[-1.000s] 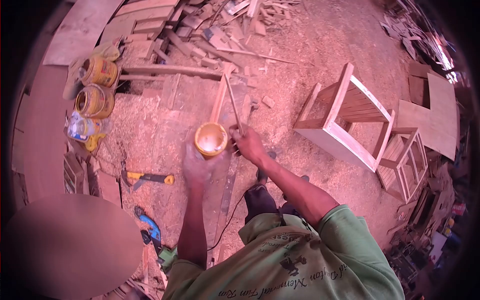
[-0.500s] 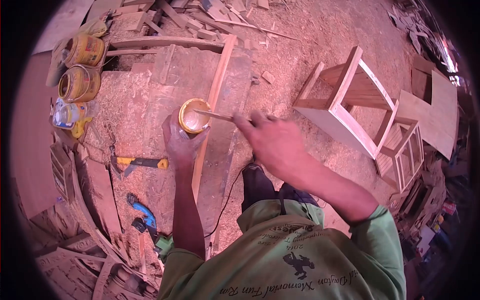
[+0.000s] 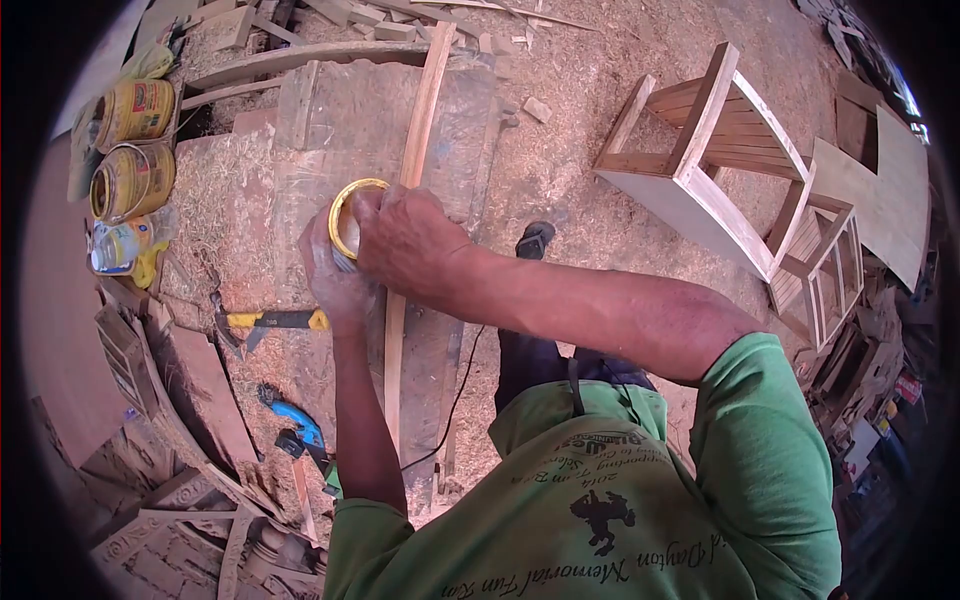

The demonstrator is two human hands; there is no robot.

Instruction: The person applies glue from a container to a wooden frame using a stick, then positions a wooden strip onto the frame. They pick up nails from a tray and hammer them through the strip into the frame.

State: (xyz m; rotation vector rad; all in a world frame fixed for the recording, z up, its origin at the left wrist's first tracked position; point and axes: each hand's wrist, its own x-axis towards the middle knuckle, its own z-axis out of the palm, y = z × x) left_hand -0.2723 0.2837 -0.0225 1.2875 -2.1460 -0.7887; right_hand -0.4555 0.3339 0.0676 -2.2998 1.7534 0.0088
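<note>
My left hand is wrapped around a small tub with a yellow rim, which holds pale, whitish stuff. My right hand is closed, its fingers reaching into the tub's mouth. The thin wooden stick that it held half a second ago is now hidden behind the fist. Beneath both hands a long wooden strip lies along the worn work board. A hammer with a yellow and black handle lies left of my left forearm, and below it is a blue and black tool.
Two yellow buckets and a clear plastic bottle stand at the left. On the right a wooden furniture frame lies on the shaving-covered floor. Wood offcuts are heaped at the back. A black cable runs near my legs.
My right hand has moved left and down into the tub, taking the stick out of sight. The tub, in my left hand, now tilts toward the right hand. The whole view has shifted slightly.
</note>
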